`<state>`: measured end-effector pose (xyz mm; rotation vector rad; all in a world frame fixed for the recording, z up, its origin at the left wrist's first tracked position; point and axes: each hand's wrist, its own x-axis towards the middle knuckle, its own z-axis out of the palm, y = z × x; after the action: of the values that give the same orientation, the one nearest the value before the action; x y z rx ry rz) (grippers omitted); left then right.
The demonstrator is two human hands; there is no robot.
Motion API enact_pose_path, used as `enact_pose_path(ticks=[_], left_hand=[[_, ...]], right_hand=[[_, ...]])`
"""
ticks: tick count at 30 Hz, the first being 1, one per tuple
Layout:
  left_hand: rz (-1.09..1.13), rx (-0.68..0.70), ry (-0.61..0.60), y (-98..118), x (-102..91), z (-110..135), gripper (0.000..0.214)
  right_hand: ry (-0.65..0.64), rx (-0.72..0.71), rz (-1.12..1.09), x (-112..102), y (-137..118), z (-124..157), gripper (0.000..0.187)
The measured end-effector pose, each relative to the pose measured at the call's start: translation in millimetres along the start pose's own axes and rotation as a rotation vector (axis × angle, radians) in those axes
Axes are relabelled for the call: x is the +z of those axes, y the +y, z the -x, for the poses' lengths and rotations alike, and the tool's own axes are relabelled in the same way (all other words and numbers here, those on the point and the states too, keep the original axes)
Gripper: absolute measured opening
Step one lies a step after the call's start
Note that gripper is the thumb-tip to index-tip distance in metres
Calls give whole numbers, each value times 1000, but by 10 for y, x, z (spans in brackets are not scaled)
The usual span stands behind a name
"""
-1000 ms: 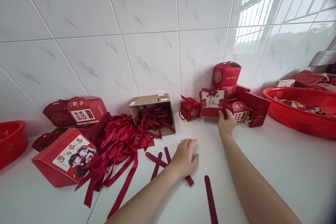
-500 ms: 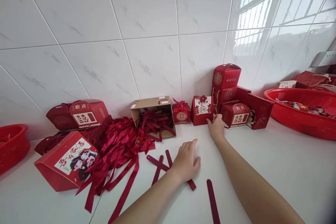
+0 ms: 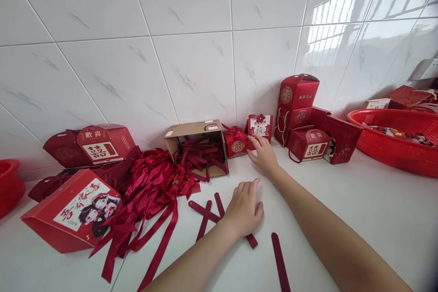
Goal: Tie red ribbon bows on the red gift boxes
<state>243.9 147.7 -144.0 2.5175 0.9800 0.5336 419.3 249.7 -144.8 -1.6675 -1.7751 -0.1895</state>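
My right hand (image 3: 264, 155) reaches to the back of the white counter with its fingers spread, touching a small red gift box with a picture label (image 3: 260, 126) that stands against the tiled wall. Beside that box on the left sits a small red box with a bow (image 3: 235, 143). My left hand (image 3: 243, 209) lies flat and open on the counter, resting on dark red paper strips (image 3: 208, 212). One more strip (image 3: 280, 262) lies apart to its right.
An open cardboard box (image 3: 196, 130) of strips lies on its side by a heap of red ribbons (image 3: 150, 191). Larger red gift boxes (image 3: 73, 210) sit at left, stacked red boxes (image 3: 301, 112) at right. Red baskets (image 3: 393, 146) (image 3: 8, 185) flank the counter.
My right hand carried the picture-label box down from the air, set it against the wall and slid it left beside the bow box. The left hand stayed on the strips.
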Motion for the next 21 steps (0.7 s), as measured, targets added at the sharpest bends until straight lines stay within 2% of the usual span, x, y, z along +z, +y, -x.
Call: enact_pose_path(ticks=[4,6,9,14,18,21], left_hand=[[-10,-11,10,16,0,-1,52],[-15,-19,13,21,-3,1,47],[-14,-10,8,19,-5,4,43],[-3,5,7,1,0,6,42],[1,9,10,-9,2,12,42],[-5,10,12,-12,9,22,43]], right_hand=[[57,-101,-46,125,-342,-46,68],[86,-105,-82,190,-403,-28,66],[142,-108,-150,195,-348,20,50],[185,-140,-257,80,-166,57,26],[157,-130,-335,-32,-99,-4,25],[77,-80,-383,-239,-33,-90,22]])
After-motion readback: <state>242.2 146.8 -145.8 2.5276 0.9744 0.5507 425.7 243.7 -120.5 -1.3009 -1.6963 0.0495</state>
